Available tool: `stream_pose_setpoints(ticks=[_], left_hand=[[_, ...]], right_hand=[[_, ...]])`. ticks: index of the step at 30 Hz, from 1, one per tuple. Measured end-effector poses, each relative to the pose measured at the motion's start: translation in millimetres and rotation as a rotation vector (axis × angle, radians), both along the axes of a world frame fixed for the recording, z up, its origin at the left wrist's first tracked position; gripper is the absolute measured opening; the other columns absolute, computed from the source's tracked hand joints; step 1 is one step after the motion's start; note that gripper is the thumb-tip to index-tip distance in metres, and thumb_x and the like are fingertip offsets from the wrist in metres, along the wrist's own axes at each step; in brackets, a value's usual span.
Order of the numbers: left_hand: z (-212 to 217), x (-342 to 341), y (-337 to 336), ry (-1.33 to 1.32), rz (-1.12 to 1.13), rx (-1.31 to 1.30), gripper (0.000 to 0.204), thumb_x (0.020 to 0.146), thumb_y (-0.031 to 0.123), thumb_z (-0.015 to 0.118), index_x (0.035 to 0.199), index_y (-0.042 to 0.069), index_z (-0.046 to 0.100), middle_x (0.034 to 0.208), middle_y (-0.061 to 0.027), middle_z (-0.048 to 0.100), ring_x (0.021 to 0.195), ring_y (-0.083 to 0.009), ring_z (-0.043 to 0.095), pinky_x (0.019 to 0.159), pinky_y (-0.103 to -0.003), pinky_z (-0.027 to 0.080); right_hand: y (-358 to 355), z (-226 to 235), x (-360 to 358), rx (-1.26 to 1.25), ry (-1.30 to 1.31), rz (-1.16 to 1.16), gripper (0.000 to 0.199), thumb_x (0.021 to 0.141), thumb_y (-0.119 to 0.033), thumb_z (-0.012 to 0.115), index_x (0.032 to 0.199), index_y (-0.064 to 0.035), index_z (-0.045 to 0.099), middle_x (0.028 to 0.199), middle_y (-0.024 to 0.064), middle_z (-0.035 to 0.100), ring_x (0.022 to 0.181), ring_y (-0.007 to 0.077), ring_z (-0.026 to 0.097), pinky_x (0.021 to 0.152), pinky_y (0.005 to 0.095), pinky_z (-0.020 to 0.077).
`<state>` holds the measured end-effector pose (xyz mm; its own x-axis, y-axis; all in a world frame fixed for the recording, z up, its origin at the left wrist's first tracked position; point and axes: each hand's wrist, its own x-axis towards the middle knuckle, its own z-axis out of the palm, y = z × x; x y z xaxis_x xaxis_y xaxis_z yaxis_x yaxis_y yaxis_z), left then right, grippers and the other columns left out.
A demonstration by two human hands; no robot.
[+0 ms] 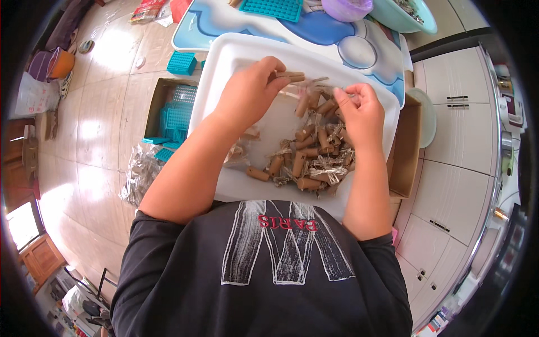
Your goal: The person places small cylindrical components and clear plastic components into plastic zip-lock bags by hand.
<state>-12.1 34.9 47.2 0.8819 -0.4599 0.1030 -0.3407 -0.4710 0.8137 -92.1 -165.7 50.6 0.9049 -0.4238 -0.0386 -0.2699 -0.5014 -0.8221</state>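
My left hand (254, 89) is above the far left part of a white plastic tray (268, 121), its thumb and fingers closed on a flat brown strip-like piece (291, 75). To its right, my right hand (361, 109) pinches thumb against fingers over the tray's right side. What lies in that pinch is small and partly hidden. Between the hands a thin clear or pale strand shows, too blurred to name. Below the right hand lies a pile of short brown cardboard-like tubes (300, 164) with pale tangled strings (330, 169). A small clear plastic bag (238, 154) sits at the tray's left side.
Under the tray's far side is a blue-and-white patterned table (320, 28), bearing a teal rack (272, 8), a purple bowl (348, 8) and a pale green basin (412, 19). A cardboard box (158, 106) with teal racks stands left; another box (405, 149) stands right, near white cabinets (455, 132).
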Motion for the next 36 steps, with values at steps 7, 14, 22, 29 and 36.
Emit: stream_pose_setpoints(ticks=[7,14,22,29,36], left_hand=[[8.5,-9.7,-3.9,0.078,-0.144,-0.335,0.018,0.08,0.013,0.062,0.094,0.003,0.056,0.078,-0.0137,0.061,0.069,-0.0297,0.058,0.06,-0.034,0.046],[9.9,-16.0,-8.4,-0.075,-0.231,-0.391,0.017,0.081,0.012,0.059,0.095,0.003,0.055,0.082,-0.0138,0.058,0.077,-0.0332,0.055,0.067,-0.037,0.045],[14.7,-29.9,-14.0,-0.129,-0.201,-0.368,0.014,0.084,0.01,0.054,0.096,0.005,0.051,0.085,-0.015,0.055,0.079,-0.0376,0.051,0.068,-0.04,0.043],[1.8,-24.4,-16.7,0.476,-0.123,-0.649,0.018,0.091,0.021,0.049,0.096,0.004,0.052,0.073,-0.0057,0.056,0.064,-0.0118,0.052,0.059,-0.026,0.043],[5.6,-10.3,-7.9,0.898,-0.023,-0.819,0.029,0.092,0.033,0.047,0.094,0.005,0.053,0.073,-0.0033,0.056,0.062,-0.0093,0.05,0.058,-0.022,0.043]], right_hand=[[21.8,2.0,-2.3,0.131,-0.297,0.212,0.038,0.078,-0.031,0.068,0.096,-0.0005,0.054,0.064,0.0005,0.056,0.059,0.0062,0.047,0.055,0.0209,0.04],[31.7,4.9,-3.6,0.339,-0.369,0.281,0.028,0.083,-0.025,0.063,0.097,-0.0017,0.055,0.064,0.0,0.055,0.059,0.0066,0.048,0.055,0.0199,0.0393],[39.4,1.0,-12.8,0.196,-0.439,0.245,0.018,0.088,-0.018,0.056,0.094,-0.0016,0.056,0.069,0.001,0.056,0.062,0.0059,0.047,0.056,0.0201,0.0393],[39.5,4.1,-4.0,0.406,-0.501,0.152,0.028,0.086,-0.023,0.059,0.103,-0.0005,0.055,0.065,-0.0054,0.049,0.057,0.0024,0.039,0.053,0.0167,0.0321],[15.0,7.9,1.0,0.456,-0.363,0.102,0.042,0.089,-0.035,0.052,0.108,0.0024,0.053,0.058,-0.0062,0.04,0.051,0.0011,0.031,0.045,0.0163,0.0237]])
